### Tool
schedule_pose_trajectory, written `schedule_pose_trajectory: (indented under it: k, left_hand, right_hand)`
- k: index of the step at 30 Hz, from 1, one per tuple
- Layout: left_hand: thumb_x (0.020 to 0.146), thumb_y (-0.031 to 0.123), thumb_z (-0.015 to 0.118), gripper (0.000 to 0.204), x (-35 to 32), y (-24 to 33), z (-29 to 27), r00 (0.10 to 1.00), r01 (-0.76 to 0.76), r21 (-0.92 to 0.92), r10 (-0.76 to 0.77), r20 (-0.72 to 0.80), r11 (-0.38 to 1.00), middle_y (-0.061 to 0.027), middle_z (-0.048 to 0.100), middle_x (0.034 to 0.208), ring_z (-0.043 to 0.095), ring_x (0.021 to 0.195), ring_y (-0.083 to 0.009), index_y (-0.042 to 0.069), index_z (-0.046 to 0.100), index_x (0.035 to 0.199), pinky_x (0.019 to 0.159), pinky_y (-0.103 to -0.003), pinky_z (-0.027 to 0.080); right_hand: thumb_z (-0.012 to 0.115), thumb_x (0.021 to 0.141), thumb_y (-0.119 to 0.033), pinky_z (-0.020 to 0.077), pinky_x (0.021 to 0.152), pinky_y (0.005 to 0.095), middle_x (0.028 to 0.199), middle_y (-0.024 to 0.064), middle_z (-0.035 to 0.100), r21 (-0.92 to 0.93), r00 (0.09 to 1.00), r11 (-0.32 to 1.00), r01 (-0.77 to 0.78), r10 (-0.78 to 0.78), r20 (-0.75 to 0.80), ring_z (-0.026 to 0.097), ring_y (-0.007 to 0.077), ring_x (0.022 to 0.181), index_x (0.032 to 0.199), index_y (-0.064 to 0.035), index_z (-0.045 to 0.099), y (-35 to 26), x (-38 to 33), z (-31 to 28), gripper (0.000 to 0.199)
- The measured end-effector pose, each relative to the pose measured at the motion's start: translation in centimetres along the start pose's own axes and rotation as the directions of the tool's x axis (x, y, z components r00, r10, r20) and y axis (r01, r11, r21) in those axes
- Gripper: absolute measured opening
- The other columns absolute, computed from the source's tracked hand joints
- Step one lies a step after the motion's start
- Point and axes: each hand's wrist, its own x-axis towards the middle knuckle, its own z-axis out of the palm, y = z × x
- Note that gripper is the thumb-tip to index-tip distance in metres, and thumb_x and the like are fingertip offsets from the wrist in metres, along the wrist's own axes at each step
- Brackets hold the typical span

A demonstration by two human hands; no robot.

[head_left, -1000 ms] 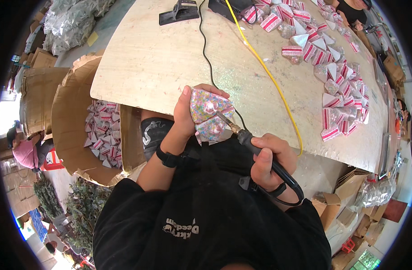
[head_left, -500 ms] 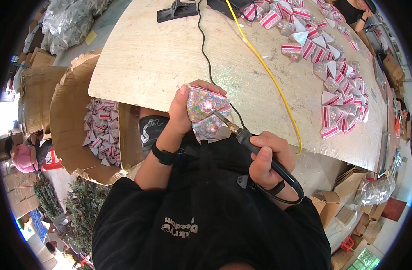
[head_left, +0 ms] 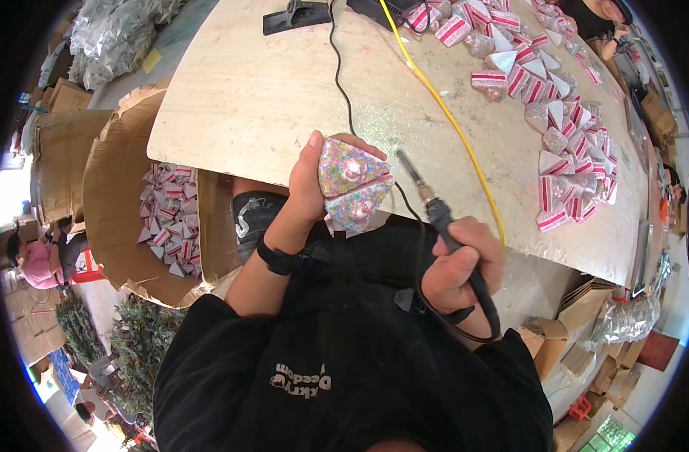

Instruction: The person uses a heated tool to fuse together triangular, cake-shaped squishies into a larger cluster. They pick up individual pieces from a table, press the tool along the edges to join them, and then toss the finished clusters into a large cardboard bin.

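My left hand (head_left: 308, 181) holds two glittery pink triangular ornaments (head_left: 352, 188) pressed together, just above the near edge of the wooden table (head_left: 269, 98). My right hand (head_left: 457, 264) grips a black-handled soldering-type tool (head_left: 438, 218) whose metal tip points up and left, a short way from the ornaments and not touching them. A black cord (head_left: 343, 75) runs from the tool across the table.
Many red-and-white and silver triangular pieces (head_left: 563, 128) lie on the table's right side. A yellow cable (head_left: 442, 105) crosses the table. A cardboard box (head_left: 118, 203) holding several finished pieces stands at my left. A black tool stand (head_left: 295, 15) sits at the far edge.
My right hand has drawn the tool's tip away from the ornaments toward the right. The left hand has kept the ornaments near the same spot.
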Motion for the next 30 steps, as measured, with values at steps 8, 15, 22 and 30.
schedule_pose_trajectory:
  k: [8, 15, 22, 30]
  left_hand:
    - [0.097, 0.068, 0.028, 0.079, -0.1, 0.2, 0.4, 0.988, 0.143, -0.04, -0.144, -0.049, 0.989, -0.0258, 0.069, 0.104, 0.07, 0.086, -0.037, -0.001, 0.064, 0.105, 0.075, -0.045, 0.058]
    - [0.095, 0.071, 0.031, 0.081, 0.2, 0.0, -0.1, 0.927, 0.353, -0.202, -0.371, -0.059, 0.913, -0.0283, 0.068, 0.103, 0.068, 0.073, -0.0452, -0.003, 0.064, 0.106, 0.062, -0.05, 0.057]
    - [0.102, 0.056, 0.038, 0.068, 0.3, 0.0, -0.5, 0.927, 0.348, -0.221, -0.369, -0.062, 0.911, -0.0226, 0.072, 0.098, 0.073, 0.091, -0.0351, -0.006, 0.065, 0.108, 0.083, -0.046, 0.06]
    - [0.097, 0.065, 0.036, 0.075, 0.2, -0.1, -0.7, 0.915, 0.341, -0.145, -0.363, -0.173, 0.929, -0.0295, 0.069, 0.102, 0.071, 0.081, -0.039, -0.005, 0.063, 0.109, 0.068, -0.047, 0.062]
  right_hand:
    - [0.05, 0.102, -0.025, 0.0329, 0.042, 0.0283, 0.064, 0.0101, 0.056, 0.064, 0.998, 0.998, -0.018, 0.015, 0.058, 0.043, 0.013, 0.045, 0.089, 0.0024, 0.058, 0.0, 0.3, -1.4, 0.031]
    - [0.067, 0.089, -0.018, 0.038, 0.045, 0.0311, 0.056, 0.0048, 0.055, 0.163, 0.985, 0.979, 0.123, -0.14, 0.097, 0.05, 0.0186, 0.046, 0.073, -0.0015, 0.069, 0.3, 0.6, -2.1, 0.024]
    - [0.057, 0.087, -0.015, 0.0393, 0.043, 0.0329, 0.055, 0.0069, 0.056, 0.088, 0.956, 0.985, 0.149, -0.166, 0.243, 0.048, 0.0203, 0.044, 0.064, -0.0017, 0.061, -0.4, 1.5, -2.1, 0.026]
    - [0.058, 0.086, -0.015, 0.0358, 0.041, 0.0314, 0.052, 0.0062, 0.055, 0.093, 0.963, 0.986, 0.135, -0.153, 0.223, 0.046, 0.0186, 0.041, 0.061, -0.0019, 0.06, -0.1, 1.4, -1.6, 0.028]
